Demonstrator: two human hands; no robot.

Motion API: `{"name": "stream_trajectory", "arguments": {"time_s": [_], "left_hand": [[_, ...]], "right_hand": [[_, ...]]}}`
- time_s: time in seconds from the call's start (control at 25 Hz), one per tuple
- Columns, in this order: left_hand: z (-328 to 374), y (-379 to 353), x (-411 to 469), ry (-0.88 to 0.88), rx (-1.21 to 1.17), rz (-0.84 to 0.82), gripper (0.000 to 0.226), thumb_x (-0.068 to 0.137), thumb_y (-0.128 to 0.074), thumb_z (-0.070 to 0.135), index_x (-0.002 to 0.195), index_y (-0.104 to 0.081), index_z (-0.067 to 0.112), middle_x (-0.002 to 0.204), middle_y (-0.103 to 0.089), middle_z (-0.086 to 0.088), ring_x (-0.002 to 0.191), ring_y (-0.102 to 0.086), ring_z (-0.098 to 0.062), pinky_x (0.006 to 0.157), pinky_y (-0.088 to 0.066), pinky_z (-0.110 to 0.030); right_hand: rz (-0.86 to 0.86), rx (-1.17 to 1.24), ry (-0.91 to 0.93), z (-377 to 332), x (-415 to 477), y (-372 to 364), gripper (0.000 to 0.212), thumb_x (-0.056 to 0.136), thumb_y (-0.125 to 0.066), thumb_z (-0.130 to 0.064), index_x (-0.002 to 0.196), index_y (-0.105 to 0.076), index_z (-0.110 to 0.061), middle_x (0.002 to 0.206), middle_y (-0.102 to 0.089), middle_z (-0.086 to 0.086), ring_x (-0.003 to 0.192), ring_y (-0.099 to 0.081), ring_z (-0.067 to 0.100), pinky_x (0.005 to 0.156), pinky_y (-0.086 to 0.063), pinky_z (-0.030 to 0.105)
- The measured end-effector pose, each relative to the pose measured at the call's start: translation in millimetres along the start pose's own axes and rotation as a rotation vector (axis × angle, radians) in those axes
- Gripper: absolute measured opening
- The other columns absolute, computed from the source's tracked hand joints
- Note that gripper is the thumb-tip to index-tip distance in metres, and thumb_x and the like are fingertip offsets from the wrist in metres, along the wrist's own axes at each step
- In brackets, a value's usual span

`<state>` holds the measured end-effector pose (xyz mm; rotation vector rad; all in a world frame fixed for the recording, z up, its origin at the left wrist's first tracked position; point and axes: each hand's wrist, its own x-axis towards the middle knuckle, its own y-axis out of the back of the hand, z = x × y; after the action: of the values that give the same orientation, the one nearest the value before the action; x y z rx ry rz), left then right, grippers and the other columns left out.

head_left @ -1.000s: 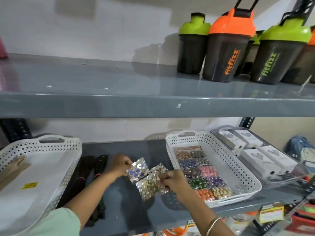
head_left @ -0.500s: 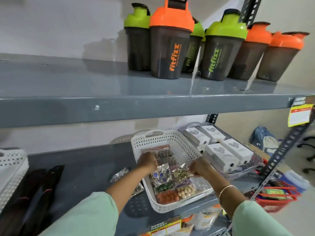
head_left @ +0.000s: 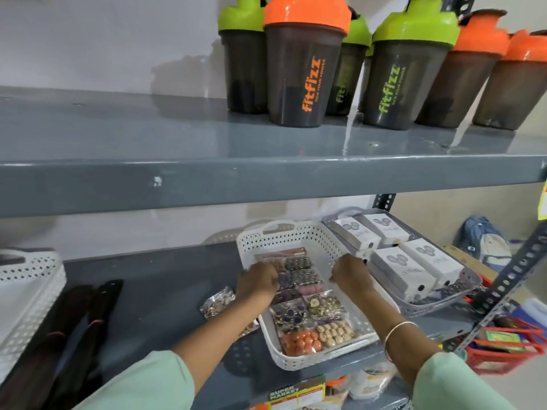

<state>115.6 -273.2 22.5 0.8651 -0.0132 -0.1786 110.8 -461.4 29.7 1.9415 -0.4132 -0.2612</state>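
A white perforated basket [head_left: 297, 234] on the lower shelf holds rows of clear packets of coloured beads. Both my hands are inside it. My left hand [head_left: 257, 282] rests with bent fingers on the dark packets [head_left: 305, 276] in the middle rows. My right hand [head_left: 351, 275] hovers by the basket's right wall, knuckles toward me, fingers bent down out of sight. A blue-bead packet [head_left: 288, 314] and a gold-bead packet [head_left: 325, 304] lie free in the basket near its front. One more foil packet [head_left: 217, 303] lies on the shelf, left of the basket.
A grey tray [head_left: 461, 288] of white boxes [head_left: 414, 263] stands right of the basket. Another white basket [head_left: 29, 281] and black flat items [head_left: 88, 321] are at the left. Shaker bottles [head_left: 302, 72] stand on the upper shelf [head_left: 266, 184], which overhangs. A red basket [head_left: 503, 349] sits at lower right.
My hands carried the blue and gold packets from the open shelf into the basket, let them go there, and then moved further back over the middle rows.
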Motion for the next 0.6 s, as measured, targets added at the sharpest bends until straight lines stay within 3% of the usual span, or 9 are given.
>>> {"name": "stream_trajectory", "arguments": {"time_s": [0.12,0.2,0.28,0.4,0.48,0.6], "left_hand": [[-40,34,-8,0.111,-0.097,0.094,0.018,0.080,-0.059,0.008,0.062,-0.062,0.009,0.073,-0.071,-0.010,0.066,-0.063,-0.017,0.072,-0.055,-0.036],[-80,42,-13,0.243,-0.020,0.042,0.025,0.079,-0.059,0.013,0.055,-0.055,0.010,0.068,-0.069,-0.012,0.065,-0.065,-0.021,0.064,-0.053,-0.035],[-105,38,-25,0.336,0.053,-0.015,0.015,0.079,-0.061,0.021,0.077,-0.064,0.007,0.096,-0.072,-0.018,0.092,-0.068,-0.029,0.078,-0.054,-0.037],[-121,18,-36,0.337,-0.043,0.039,0.040,0.072,-0.069,0.034,0.107,-0.062,0.017,0.115,-0.069,-0.010,0.110,-0.062,-0.028,0.091,-0.051,-0.033],[-119,9,-39,0.366,0.002,0.127,0.046,0.069,-0.070,0.039,0.109,-0.060,0.018,0.115,-0.069,-0.008,0.113,-0.060,-0.027,0.093,-0.046,-0.034],[-117,-1,-38,0.398,0.006,0.163,0.038,0.068,-0.068,0.041,0.095,-0.064,0.014,0.106,-0.072,-0.006,0.108,-0.062,-0.025,0.094,-0.042,-0.038]], "right_hand": [[0.033,0.242,0.176,-57,1,5,0.013,0.080,-0.063,-0.004,0.088,-0.070,0.002,0.099,-0.072,0.018,0.092,-0.067,0.026,0.082,-0.050,0.024],[-0.068,0.331,0.321,-100,-2,-5,0.013,0.076,-0.064,-0.001,0.088,-0.071,0.001,0.101,-0.071,0.019,0.097,-0.066,0.028,0.088,-0.050,0.026],[-0.175,0.295,0.443,-140,-4,-26,0.015,0.073,-0.063,0.004,0.084,-0.073,0.002,0.098,-0.073,0.020,0.096,-0.067,0.028,0.086,-0.051,0.026],[-0.372,0.143,0.515,-176,-4,-64,0.021,0.078,-0.057,0.001,0.093,-0.072,0.001,0.101,-0.072,0.019,0.098,-0.066,0.028,0.085,-0.052,0.024],[-0.471,0.030,0.533,-184,-1,-87,0.023,0.080,-0.057,0.002,0.099,-0.069,0.003,0.106,-0.070,0.020,0.102,-0.065,0.028,0.086,-0.049,0.024],[-0.528,-0.072,0.561,-185,2,-108,0.022,0.076,-0.060,0.009,0.096,-0.070,0.006,0.104,-0.071,0.022,0.099,-0.067,0.027,0.085,-0.048,0.025]]}}
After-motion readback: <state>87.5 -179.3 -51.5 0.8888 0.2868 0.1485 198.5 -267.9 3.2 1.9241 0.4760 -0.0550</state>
